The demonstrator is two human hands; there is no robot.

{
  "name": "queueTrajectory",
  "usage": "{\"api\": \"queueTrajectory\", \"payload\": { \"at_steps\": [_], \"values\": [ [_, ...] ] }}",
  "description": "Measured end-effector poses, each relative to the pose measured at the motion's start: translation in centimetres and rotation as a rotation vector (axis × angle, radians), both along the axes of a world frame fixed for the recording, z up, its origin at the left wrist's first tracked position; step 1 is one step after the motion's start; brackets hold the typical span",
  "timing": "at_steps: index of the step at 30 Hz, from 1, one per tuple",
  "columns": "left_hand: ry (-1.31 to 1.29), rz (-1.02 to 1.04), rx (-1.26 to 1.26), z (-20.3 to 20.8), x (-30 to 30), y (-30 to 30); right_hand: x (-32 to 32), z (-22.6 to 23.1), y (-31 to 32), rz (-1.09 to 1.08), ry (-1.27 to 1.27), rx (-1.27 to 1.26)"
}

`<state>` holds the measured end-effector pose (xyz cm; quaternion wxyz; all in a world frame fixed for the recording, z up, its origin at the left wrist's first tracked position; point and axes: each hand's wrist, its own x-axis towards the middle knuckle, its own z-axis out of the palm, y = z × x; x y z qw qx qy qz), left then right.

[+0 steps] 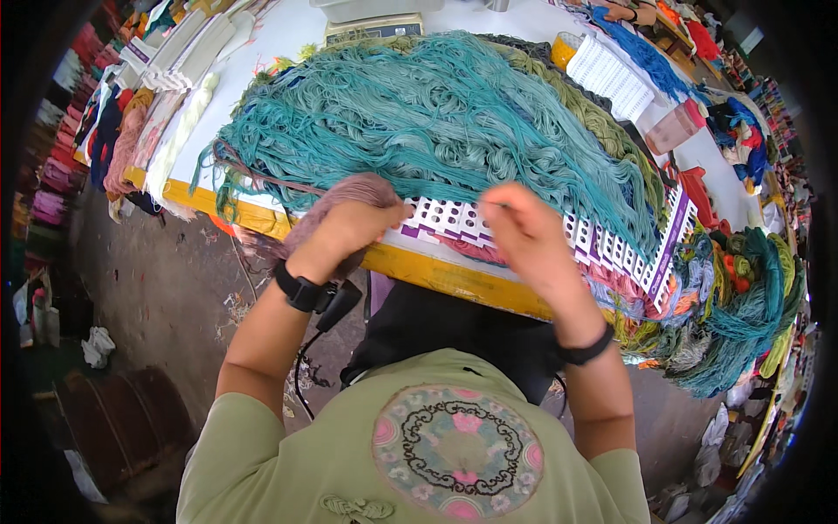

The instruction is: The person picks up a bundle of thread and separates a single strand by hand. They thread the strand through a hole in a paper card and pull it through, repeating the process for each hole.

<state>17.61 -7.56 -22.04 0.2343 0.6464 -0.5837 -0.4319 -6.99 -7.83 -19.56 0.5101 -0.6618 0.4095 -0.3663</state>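
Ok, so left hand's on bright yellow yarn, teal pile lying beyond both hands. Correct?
Not the colour: the head view shows the left hand on mauve yarn, not yellow. The teal pile does lie beyond it and the right hand.

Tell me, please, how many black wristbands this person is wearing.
2: one black wristband near the left hand, which grips mauve yarn, and another near the right hand, at. None seems hidden.
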Motion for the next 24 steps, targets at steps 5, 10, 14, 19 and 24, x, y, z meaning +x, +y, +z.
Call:
{"api": "queueTrajectory", "payload": {
  "at_steps": [5,10,14,19,24],
  "values": [
    [0.221,0.109,0.008,-1.3,-0.2,0.0,6.1,-3.3,-3.2,0.074,0.314,-0.189],
    [0.711,0.329,0.403,-0.3,0.1,-0.2,6.7,-3.7,-4.0,0.129,0.432,-0.055],
    [0.574,0.212,0.438,-2.9,1.1,-1.0,7.4,-2.9,-4.4,0.134,0.462,0.021],
    [0.248,0.115,-0.079,-2.0,3.2,-0.7,6.1,-3.4,-4.8,0.189,0.164,0.416],
    [0.962,0.314,0.220,0.2,3.5,0.5,6.0,-2.9,-4.6,0.218,0.158,0.453]
  ]
}}
